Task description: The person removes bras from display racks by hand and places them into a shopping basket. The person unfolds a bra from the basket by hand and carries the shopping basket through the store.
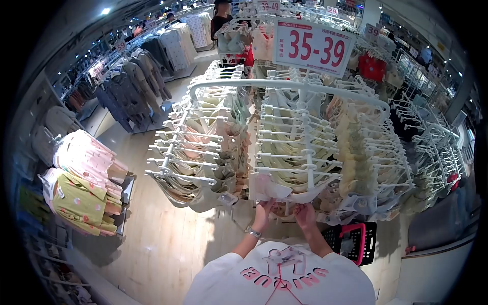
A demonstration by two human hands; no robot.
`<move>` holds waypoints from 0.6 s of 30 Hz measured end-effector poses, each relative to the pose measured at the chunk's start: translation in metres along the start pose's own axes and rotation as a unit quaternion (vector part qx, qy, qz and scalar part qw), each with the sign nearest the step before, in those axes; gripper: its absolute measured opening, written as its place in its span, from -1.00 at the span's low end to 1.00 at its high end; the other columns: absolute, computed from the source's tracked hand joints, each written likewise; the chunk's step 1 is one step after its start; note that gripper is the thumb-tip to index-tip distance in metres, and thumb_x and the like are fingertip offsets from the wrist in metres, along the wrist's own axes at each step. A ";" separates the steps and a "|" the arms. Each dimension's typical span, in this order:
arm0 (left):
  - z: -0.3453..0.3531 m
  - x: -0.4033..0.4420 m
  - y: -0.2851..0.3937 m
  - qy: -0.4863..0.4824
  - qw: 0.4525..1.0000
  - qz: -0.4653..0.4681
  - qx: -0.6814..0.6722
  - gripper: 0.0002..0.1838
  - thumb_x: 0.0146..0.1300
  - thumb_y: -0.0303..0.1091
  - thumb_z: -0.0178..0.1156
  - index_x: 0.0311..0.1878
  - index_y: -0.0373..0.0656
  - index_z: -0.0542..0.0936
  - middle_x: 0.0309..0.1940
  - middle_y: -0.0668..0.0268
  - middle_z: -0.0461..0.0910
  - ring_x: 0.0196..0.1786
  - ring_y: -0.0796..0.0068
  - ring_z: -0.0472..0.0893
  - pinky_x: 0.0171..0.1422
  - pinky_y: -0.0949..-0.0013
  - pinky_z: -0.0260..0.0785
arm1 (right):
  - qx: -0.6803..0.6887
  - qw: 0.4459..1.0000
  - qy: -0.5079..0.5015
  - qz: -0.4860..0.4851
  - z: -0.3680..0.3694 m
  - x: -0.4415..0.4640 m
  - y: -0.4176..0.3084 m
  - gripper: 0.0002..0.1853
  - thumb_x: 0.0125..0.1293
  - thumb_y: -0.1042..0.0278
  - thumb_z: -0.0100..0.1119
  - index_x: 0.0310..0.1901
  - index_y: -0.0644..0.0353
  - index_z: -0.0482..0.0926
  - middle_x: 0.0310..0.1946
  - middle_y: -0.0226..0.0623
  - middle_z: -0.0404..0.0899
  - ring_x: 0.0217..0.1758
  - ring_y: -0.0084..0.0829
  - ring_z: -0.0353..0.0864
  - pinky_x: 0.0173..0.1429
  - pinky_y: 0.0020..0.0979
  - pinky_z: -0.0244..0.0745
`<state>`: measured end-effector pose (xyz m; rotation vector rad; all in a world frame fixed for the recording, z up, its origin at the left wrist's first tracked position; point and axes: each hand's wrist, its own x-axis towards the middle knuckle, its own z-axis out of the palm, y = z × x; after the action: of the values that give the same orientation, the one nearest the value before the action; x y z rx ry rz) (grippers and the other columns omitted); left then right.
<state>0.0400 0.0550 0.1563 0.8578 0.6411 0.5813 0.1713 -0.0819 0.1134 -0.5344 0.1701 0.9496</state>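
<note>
One white shirt [279,292] is worn nearest; beyond, one white rack [244,83] is hung with three rows of bras [295,122]. One basket [362,244] is seen near right. The middle row's nearest bra [271,186] is touched by left hand [263,215] and right hand [305,217], both half-curled; whether gripped cannot be told.

Both arms reach forward from the torso [279,267], bare below the white sleeves, with the forearms converging. The left arm [245,247] slants inward to the left wrist, which wears a metallic band [253,232]; the left hand [262,214] points ahead, its fingers [268,204] angled toward the midline. The right arm [317,242] slants inward too, and the right hand [305,215] is raised with fingers curled. The hands sit nearly level, near each other but apart. How firmly either closes is too small to tell.
</note>
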 end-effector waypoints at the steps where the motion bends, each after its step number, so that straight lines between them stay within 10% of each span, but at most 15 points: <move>1: -0.003 -0.003 -0.001 -0.004 1.000 -0.004 0.003 -0.81 0.22 -0.34 0.13 -0.16 -0.22 0.50 -0.28 0.35 0.53 -0.27 0.59 0.51 -0.13 0.51 0.35 | -0.001 1.000 0.006 0.003 0.003 -0.003 0.002 -0.80 0.26 0.19 0.00 -0.22 0.12 0.47 -0.44 -0.43 0.48 -0.39 -0.47 0.45 -0.27 -0.42 0.39; 12: -0.118 -0.048 -0.004 0.142 0.987 -0.035 -0.072 -0.81 0.30 -0.27 0.01 -0.17 -0.14 0.53 -0.28 0.32 0.62 -0.38 0.69 0.49 -0.33 0.64 0.31 | -0.054 0.988 0.145 0.020 -0.025 -0.026 0.031 -0.80 0.17 0.15 0.12 -0.42 0.08 0.54 -0.54 -0.47 0.52 -0.51 -0.52 0.44 -0.39 -0.52 0.36; 18: -0.188 -0.091 0.001 0.270 0.955 -0.030 -0.116 -0.77 0.24 -0.22 0.03 -0.14 -0.10 0.53 -0.27 0.39 0.61 -0.36 0.69 0.46 -0.28 0.62 0.24 | -0.076 0.954 0.206 0.204 -0.060 -0.040 0.091 -0.87 0.12 0.25 0.13 -0.45 0.09 0.52 -0.54 -0.44 0.52 -0.50 -0.47 0.44 -0.37 -0.44 0.36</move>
<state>-0.1558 0.0858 0.0893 0.4508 1.0661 0.8275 0.0800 -0.0992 0.0445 -0.8590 0.6044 1.2500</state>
